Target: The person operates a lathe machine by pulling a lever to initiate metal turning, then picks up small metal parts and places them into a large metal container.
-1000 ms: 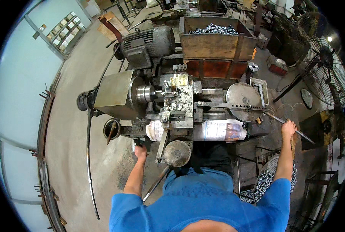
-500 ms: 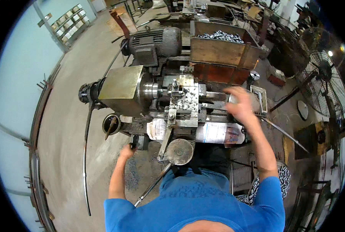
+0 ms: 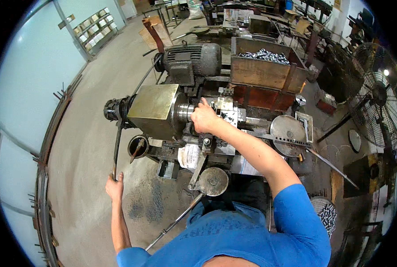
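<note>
My left hand point(image 3: 114, 188) is closed round the lower end of a long metal lever point(image 3: 117, 149) that hangs from the left end of the lathe's headstock point(image 3: 151, 104). Reaching across the machine, my right hand point(image 3: 204, 118) is at the shiny spindle nose point(image 3: 183, 112). Its fingers are bent together there, and whatever they hold is hidden behind the hand. Just right of that hand is the tool slide point(image 3: 229, 116), strewn with dark chips. A round metal disc point(image 3: 213, 181) on a crank arm stands near my waist.
An electric motor point(image 3: 194, 60) sits behind the headstock. A wooden box point(image 3: 263, 71) of small shiny metal parts stands at the back. Left of the bed hangs a pot point(image 3: 138, 147) with a brush-like stick. A large fan point(image 3: 376, 93) and a long rod point(image 3: 334, 168) are on the right.
My left hand has left the small box by the bed and taken hold of the long lever. My right hand has moved left from the round tray to the spindle. The view has shifted slightly.
</note>
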{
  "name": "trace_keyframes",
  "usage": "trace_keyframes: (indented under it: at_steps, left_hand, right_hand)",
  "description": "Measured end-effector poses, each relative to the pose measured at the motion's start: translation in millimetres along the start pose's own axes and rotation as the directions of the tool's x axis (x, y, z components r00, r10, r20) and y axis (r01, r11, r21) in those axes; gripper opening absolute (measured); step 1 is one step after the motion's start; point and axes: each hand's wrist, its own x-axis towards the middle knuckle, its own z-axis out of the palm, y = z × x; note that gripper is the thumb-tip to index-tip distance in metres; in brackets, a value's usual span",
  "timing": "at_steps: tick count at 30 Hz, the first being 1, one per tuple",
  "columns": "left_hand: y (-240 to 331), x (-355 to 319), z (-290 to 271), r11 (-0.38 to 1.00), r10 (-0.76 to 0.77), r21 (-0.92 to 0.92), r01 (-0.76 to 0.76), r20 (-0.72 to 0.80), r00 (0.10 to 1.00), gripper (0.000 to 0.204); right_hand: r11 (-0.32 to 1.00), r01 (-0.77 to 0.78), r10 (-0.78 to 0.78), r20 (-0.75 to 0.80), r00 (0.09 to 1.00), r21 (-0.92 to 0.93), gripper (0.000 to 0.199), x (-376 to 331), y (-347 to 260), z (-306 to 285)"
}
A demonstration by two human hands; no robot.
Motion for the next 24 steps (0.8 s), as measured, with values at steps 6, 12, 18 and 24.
trace_keyframes:
  at_steps: [6, 12, 18, 24]
  left_hand:
    - [-3, -9, 8, 0.979, 0.084, -0.196, -0.059, 0.122, 0.989, 0.038]
    - [0, 17, 0, 0.823, 0.21, -0.561, 0.083, 0.438, 0.874, 0.029]
    - [-2, 30, 28, 0.688, 0.266, -0.714, 0.131, 0.416, 0.869, 0.024]
    - [2, 21, 17, 0.673, 0.179, -0.691, 0.264, 0.498, 0.848, 0.039]
  right_hand:
    - [0.999, -0.012, 0.014, 0.063, 0.998, -0.035, 0.021, -13, 1, -21]
    - [0.985, -0.175, 0.171, -0.297, 0.94, 0.013, 0.03, -44, 73, -75]
    - [0.858, -0.475, 0.497, -0.547, 0.674, 0.195, 0.057, -70, 151, -94]
    - [0.895, -0.158, 0.418, -0.664, 0.62, 0.416, 0.046, -169, 124, -18]
